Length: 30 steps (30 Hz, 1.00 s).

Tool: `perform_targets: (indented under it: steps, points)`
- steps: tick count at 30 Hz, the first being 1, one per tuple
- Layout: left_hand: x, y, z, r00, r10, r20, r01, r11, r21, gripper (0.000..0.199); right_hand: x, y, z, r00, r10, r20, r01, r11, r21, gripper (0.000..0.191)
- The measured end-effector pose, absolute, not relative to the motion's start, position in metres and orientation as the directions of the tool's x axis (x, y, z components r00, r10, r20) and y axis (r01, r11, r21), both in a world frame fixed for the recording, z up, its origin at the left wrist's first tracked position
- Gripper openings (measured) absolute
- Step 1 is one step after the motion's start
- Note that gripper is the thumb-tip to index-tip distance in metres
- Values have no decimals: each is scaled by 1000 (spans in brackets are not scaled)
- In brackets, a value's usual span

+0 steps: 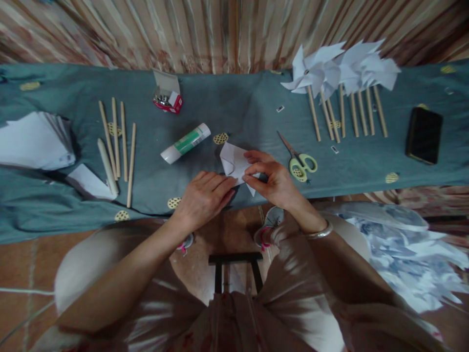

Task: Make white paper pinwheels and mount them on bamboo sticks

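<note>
A folded white paper (231, 157) lies near the table's front edge, between my two hands. My left hand (205, 198) rests at its lower left, fingers together and fingertips on the paper's edge. On the right side, my right hand (270, 178) pinches the paper between thumb and fingers. One corner of the paper points down below the right fingers. A white and green glue stick (186, 143) lies to the left of the paper. Scissors with green handles (301, 165) are to the right of my right hand.
Paper pinwheels on sticks (344, 68) lie at the back right, a black phone (424, 135) at far right. On the left are stacked paper (36, 139), several wooden sticks (123, 142) and a small red box (167, 100). A bag of pinwheels (414, 259) stands below right.
</note>
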State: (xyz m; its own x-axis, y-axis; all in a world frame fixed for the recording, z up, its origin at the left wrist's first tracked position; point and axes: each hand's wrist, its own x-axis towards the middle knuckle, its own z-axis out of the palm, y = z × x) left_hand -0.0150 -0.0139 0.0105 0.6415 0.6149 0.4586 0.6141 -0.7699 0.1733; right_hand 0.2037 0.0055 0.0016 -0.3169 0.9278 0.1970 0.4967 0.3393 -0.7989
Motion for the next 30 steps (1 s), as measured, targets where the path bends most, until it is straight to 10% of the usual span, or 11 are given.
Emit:
perform_targets:
  steps: [30]
  points:
    - [-9, -12, 2, 610, 659, 440, 588, -749, 306, 21, 193, 4, 5, -292, 931, 220, 603, 358, -713, 3]
